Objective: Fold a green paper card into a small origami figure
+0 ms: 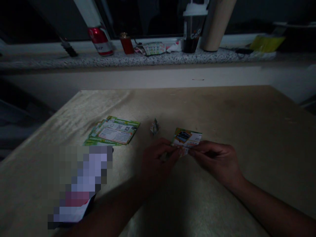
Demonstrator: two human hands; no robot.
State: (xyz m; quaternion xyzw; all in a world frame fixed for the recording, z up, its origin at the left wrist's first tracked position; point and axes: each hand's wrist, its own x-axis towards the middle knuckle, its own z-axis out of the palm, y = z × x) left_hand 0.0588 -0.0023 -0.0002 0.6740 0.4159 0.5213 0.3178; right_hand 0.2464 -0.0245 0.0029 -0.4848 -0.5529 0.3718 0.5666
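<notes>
Both hands pinch a small printed sheet of paper (187,137), green and white with a dark picture on it, above the middle of the table. My left hand (158,158) grips its lower left edge between thumb and fingers. At the lower right edge, my right hand (214,158) does the same. The bottom of the paper looks folded or bent between the thumbs. Just beyond my left hand stands a small pointed folded-paper piece (155,127). Further left lies a fanned stack of green and white printed leaflets (116,130).
A phone-like device (84,184), its screen blurred out, lies at the left front of the table (234,108). Along the stone windowsill (148,61) stand a red can (100,41), a red lighter (126,43), a lidded cup (192,29) and a tall tan cylinder (217,26).
</notes>
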